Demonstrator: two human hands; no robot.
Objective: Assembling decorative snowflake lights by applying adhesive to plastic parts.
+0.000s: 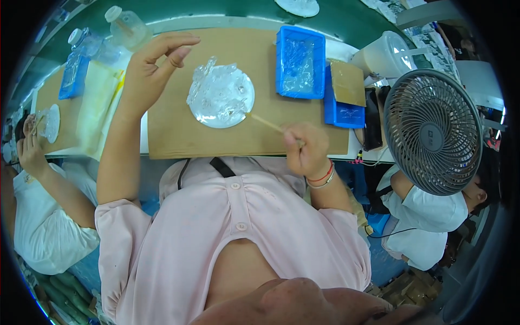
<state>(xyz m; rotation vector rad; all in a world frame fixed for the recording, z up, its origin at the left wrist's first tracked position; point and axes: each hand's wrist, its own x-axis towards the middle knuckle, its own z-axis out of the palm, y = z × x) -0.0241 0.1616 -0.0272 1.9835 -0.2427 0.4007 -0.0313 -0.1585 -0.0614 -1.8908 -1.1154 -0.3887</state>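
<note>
A round white plate (208, 115) lies on brown cardboard before me, with clear, glassy-looking small pieces (212, 86) piled on it. Their exact kind cannot be made out. My right hand (306, 146) is closed around a thin, light wooden stick (265, 122), whose far tip reaches the plate's right edge. Up and left of the plate, my left hand (154, 65) is raised, thumb and forefinger stretched out and apart. Nothing shows between those fingers.
Behind the plate to the right stands a blue bin (300, 65) of clear pieces, beside a second blue bin (344, 114) with cardboard on it. A grey fan (432, 135) is at the right. Bottles (127, 30) stand back left. Co-workers sit on both sides.
</note>
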